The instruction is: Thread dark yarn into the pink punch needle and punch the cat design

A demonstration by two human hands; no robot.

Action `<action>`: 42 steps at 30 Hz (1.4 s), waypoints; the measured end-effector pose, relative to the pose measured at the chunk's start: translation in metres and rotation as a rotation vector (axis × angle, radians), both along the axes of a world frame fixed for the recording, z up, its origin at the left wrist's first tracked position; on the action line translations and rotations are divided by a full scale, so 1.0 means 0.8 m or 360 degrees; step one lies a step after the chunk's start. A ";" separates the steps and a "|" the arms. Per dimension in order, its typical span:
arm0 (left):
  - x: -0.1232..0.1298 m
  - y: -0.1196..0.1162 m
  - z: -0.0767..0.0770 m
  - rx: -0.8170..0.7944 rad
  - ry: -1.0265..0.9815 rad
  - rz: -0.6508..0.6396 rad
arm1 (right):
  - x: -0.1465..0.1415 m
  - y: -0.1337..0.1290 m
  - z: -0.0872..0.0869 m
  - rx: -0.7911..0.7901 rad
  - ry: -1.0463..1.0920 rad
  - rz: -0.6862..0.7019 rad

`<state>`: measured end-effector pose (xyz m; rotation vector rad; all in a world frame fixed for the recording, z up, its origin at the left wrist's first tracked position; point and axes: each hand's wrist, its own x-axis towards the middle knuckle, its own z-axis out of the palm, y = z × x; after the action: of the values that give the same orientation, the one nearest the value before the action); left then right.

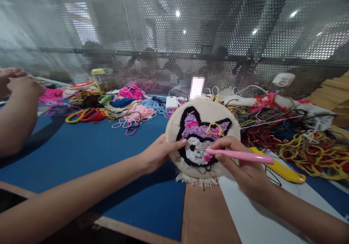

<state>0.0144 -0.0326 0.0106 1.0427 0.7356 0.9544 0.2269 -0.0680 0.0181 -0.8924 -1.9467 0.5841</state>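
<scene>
My left hand (158,153) grips the left edge of a round embroidery hoop (171,129), its thumb lying on the front of the cloth. The cream fabric (231,113) carries a tufted yarn character with black outline, purple ears and a pale face (197,153). In my right hand (240,167) is a pink punch needle (242,155), held like a pen. Its thin metal tip meets the work near the dark eye (193,148). A yellow yarn loop (214,129) lies over the purple part. Frayed cloth hangs below the hoop, which is tilted up toward me.
Loose yarn heaps (136,111) lie behind on the left, more yarn (289,146) on the right. A yellow cutter (283,169) rests on white paper (240,211). Yellow-handled scissors (76,117) lie left. Another person's arm (20,109) is at far left. A perforated metal screen (169,29) stands behind.
</scene>
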 end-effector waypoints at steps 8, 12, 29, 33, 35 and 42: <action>0.001 0.001 -0.002 0.0005 -0.0004 0.0000 | 0.001 0.000 -0.001 -0.0005 -0.0024 0.0015; 0.000 0.002 -0.003 0.0011 0.0001 -0.0012 | 0.000 0.000 0.001 -0.0035 -0.0068 0.0005; 0.001 -0.004 -0.001 0.0128 0.0066 -0.0071 | -0.015 0.006 -0.006 0.0107 -0.0096 -0.0028; 0.000 0.000 -0.002 0.0066 0.0016 -0.0072 | -0.005 0.003 -0.001 0.0073 0.0168 -0.0106; 0.000 0.001 -0.002 0.0040 0.0003 -0.0065 | -0.001 0.003 0.000 0.0097 0.0202 -0.0127; 0.003 0.001 -0.002 0.0023 -0.0031 -0.0072 | 0.000 0.003 0.000 0.0068 0.0058 -0.0060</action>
<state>0.0168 -0.0318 0.0090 1.0569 0.6873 0.9313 0.2265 -0.0655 0.0178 -0.8839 -1.8990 0.5314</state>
